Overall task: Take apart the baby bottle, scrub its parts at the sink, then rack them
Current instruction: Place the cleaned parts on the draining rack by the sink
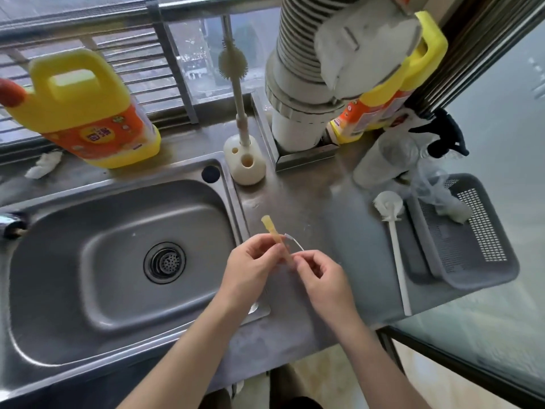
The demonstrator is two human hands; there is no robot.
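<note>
Two hands meet just over the table (pixel 309 202), to the right of the sink (pixel 88 202), with a short yellowish straw tube (pixel 269 228) between them. The left hand (pixel 250 267) pinches the tube at about its middle, with its fingers (pixel 272 242) curled in from the left side. The right hand (pixel 323 280) sits at the tube's lower end. Its fingers (pixel 306 256) are pressed together on the end of a thin white wire (pixel 296 242), which looks like a straw-cleaning brush. The tube's long axis slants away from both hands. Its flared top points up and to the left, beyond the left fingertips, and its lower end disappears between the two sets of fingertips. The wire arcs from the right fingertips back toward the tube and meets it just past the left thumb. I cannot tell whether its tip is already inside the tube or only lying against the wall. I also cannot tell whether the right fingers touch the tube itself. The next move probably depends on this alignment: the wire has to run along the tube's slanted axis, so the right hand is the one placed to push or draw it while the left keeps the tube steady. A grey basket (pixel 472 278) for racking lies well to the right of the right fingers, with a long white brush (pixel 395 246) on the table between them.
</note>
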